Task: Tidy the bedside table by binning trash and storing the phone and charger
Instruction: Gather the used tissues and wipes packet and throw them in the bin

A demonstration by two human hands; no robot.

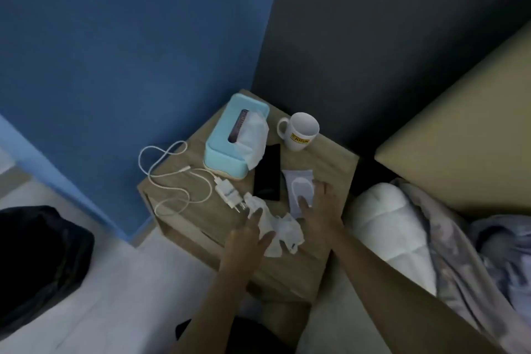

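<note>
Bedside table [330,164], blurred: left hand [247,241] spread on crumpled tissue [283,231], right hand [319,207] flat on wipes packet [298,190]; phone [268,174] partly hidden by tissue box [230,138].

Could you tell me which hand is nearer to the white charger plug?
The left. The left hand lies on the crumpled tissue, fingertips just short of the charger plug. The right hand rests on the wipes pack, beyond the phone.

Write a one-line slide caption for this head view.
Both hands reach over a cluttered bedside table: left hand on crumpled tissue, right hand on a wipes pack.
</note>
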